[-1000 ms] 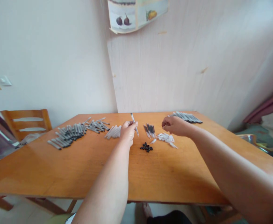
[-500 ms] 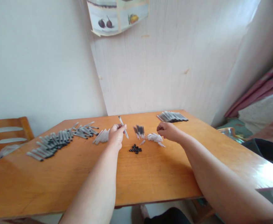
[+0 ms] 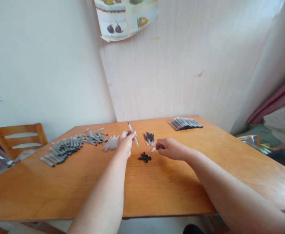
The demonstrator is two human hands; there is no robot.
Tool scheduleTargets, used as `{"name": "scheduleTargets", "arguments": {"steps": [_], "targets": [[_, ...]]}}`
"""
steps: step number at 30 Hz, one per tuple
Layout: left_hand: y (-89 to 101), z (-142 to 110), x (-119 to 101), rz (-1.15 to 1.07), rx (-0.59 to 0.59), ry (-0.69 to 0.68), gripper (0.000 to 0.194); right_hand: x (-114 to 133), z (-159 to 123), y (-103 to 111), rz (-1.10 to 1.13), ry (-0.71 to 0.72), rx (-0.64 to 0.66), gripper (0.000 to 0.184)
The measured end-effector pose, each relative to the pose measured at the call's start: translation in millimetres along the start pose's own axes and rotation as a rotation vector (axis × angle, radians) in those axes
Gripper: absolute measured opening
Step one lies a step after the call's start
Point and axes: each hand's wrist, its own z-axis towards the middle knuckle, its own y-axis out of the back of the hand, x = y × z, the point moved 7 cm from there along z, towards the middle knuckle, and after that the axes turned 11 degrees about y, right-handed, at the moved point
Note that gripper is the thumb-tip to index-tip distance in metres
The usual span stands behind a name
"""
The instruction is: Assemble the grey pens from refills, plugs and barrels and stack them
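My left hand [image 3: 126, 143] is closed around a clear pen [image 3: 133, 136] with a dark end, held tilted above the table. My right hand [image 3: 167, 148] is low over the tabletop with its fingers pinched together; what is in them, if anything, is hidden. By its fingertips lies a small white piece [image 3: 152, 150], and the hand covers the spot of the white pile. Between my hands is a group of dark ink refills [image 3: 149, 139] with pale tips. Nearer me sits a heap of small black caps [image 3: 144, 157]. Clear pen barrels [image 3: 110, 143] lie beside my left hand.
The wooden table [image 3: 142, 188] reaches to the wall. On its left are piles of dark-ended pens [image 3: 61, 151] and more pens [image 3: 95, 137]. A neat row of pens [image 3: 185, 123] lies at the back right. A wooden chair [image 3: 20, 138] stands at the left.
My right hand has moved left and down over the white pieces, hiding most of them. My left hand still holds the pen. The whole view has shifted slightly.
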Motion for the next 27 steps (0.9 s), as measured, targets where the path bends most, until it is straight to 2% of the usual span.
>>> {"name": "scheduleTargets", "arguments": {"steps": [12,18,23,27], "targets": [[1.1,2,5,0.004,0.009,0.039,0.039,-3,-1,-3,-0.031,-0.039,0.003,0.013],[4.0,1,2,0.007,-0.013,0.006,0.035,-3,-1,2,-0.062,-0.075,-0.014,0.011],[7.5,2,0,-0.016,-0.031,-0.008,0.035,-29,-8,24,-0.128,-0.253,-0.096,0.014],[8.4,3,0,-0.037,-0.024,-0.003,0.037,-51,-13,38,-0.150,-0.313,-0.128,0.016]]}}
